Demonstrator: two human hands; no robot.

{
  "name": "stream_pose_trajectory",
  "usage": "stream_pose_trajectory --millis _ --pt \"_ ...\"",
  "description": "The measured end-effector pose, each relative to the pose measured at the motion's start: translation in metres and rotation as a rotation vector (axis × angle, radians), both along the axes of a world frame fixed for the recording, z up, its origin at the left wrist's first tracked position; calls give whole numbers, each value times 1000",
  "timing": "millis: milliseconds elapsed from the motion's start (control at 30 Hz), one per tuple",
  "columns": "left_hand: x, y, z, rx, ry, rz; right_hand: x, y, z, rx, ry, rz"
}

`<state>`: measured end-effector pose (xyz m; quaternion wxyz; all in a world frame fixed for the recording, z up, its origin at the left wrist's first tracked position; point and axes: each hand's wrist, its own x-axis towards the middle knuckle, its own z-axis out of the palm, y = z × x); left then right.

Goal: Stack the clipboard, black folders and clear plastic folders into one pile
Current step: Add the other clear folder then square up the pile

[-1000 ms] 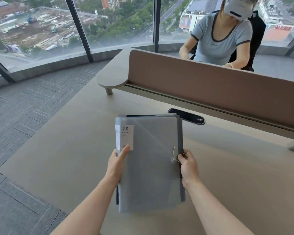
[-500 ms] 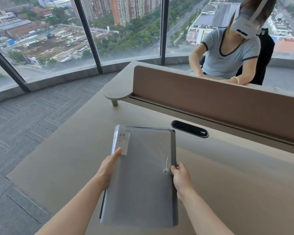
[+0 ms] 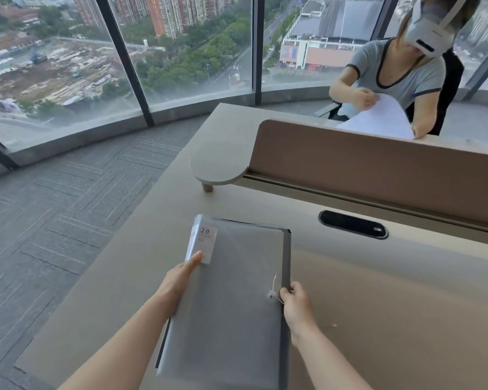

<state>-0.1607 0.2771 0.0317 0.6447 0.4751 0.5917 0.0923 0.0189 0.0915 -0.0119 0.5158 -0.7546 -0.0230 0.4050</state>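
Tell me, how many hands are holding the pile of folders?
2. The left hand grips the pile of folders at its left edge near the label; the right hand grips its right edge by the string.

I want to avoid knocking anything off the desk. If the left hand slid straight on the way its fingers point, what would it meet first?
The left hand points up-right along the pile; its fingertip already touches the white "20" label. Beyond that, probably bare desk.

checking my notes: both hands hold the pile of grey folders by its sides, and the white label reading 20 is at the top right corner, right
Not quite. In the head view the white label reading 20 sits at the top left corner of the pile of grey folders, by the left hand. The right hand grips the other side.
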Motion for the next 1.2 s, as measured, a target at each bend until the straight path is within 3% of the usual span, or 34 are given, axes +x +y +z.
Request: stream_pose_trajectory --millis 500,1200 --pt "-57 139 -6 6 23 -8 -59 131 0 -151 -53 132" --pt "-53 217 -38 -99 96 -50 -52 207 -31 -369 -175 304"
